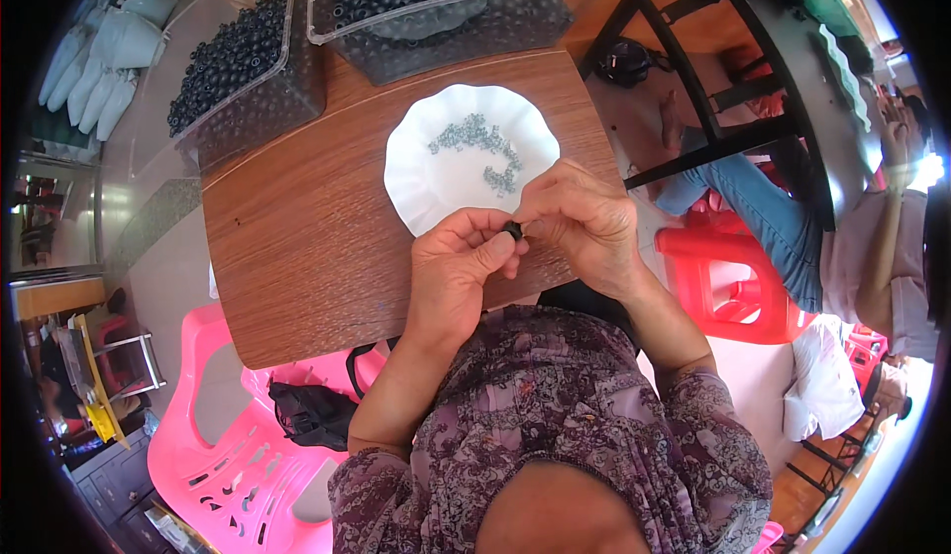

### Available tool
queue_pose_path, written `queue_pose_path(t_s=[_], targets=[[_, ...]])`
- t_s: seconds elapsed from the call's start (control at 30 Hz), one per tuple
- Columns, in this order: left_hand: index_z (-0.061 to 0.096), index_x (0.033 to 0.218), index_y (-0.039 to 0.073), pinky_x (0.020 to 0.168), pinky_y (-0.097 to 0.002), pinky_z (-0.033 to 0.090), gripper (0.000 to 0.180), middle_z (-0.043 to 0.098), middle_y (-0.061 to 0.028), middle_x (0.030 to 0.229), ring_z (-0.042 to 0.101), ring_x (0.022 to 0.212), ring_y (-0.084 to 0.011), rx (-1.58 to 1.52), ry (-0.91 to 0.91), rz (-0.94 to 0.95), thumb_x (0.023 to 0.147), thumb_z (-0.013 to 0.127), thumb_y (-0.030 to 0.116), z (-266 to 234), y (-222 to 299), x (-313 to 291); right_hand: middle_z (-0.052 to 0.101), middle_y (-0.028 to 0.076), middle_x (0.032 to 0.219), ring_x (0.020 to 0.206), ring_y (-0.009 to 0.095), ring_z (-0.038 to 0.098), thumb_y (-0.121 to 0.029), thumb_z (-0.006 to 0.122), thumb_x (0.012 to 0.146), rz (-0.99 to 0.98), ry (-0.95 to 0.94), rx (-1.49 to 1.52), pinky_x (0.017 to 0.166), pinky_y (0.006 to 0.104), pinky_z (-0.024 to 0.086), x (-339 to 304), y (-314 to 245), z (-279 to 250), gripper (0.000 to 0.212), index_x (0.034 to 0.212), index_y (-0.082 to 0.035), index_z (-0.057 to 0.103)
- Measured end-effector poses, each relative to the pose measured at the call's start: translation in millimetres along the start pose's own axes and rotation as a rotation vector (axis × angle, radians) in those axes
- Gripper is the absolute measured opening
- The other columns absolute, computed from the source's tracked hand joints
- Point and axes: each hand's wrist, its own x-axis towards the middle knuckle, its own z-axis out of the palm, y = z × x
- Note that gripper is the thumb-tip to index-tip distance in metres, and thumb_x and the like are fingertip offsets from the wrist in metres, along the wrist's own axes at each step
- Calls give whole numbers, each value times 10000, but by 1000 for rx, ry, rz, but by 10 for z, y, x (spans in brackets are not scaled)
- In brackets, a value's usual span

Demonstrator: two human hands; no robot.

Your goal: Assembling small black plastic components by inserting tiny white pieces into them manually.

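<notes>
Close to the near rim of a white scalloped plate (416,163), my two hands meet over the wooden table. My left hand (454,262) pinches a small black ring-shaped piece (512,229) between thumb and forefinger. The fingertips of my right hand (584,222) are pressed together right beside that piece; whether they hold something tiny is hidden. On the plate lies a curved scatter of small clear, greyish pieces (474,133).
Two clear plastic bins, one at the far left (238,79) and one at the back (446,34), hold many black pieces on the brown table (297,227). A pink chair (188,435) stands left, a red stool (723,277) right. Another person sits at the right.
</notes>
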Motion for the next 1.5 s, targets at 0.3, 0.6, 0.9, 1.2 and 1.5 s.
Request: queue_pose_path(t_s=[0.3,0.6,0.9,1.2,1.5], targets=[[570,1005,-80,633,-250,490,165,634,-140,881,608,732,-171,-108,59,-80,856,567,-10,11,-1,3,605,70,827,794,162,584,92,672,680,84,-55,111,686,255,477,-32,79,5,188,841,-4,670],[577,984,-70,658,-242,485,151,632,-119,864,583,702,-146,-133,101,-40,848,582,-5,38,-47,26,593,90,904,865,221,565,76,675,651,181,35,144,693,299,473,-168,95,124,297,928,-32,655],[580,989,-65,726,-237,480,157,630,-104,900,596,778,-144,-102,198,-60,853,576,13,66,-31,33,573,130,932,845,284,549,77,675,616,-20,91,-89,647,315,482,-175,147,210,379,973,-27,599],[560,992,-86,805,-286,481,166,618,-134,948,609,847,-185,-192,206,-57,873,539,29,120,1,24,574,139,922,758,272,547,82,670,600,-161,122,-203,614,326,466,-163,157,251,405,985,12,566],[572,979,-54,832,-314,465,159,619,-112,963,598,870,-169,-182,198,-104,891,512,64,104,-30,11,592,124,848,693,273,543,64,666,566,-195,163,-211,616,340,440,-183,200,275,386,931,0,558]])
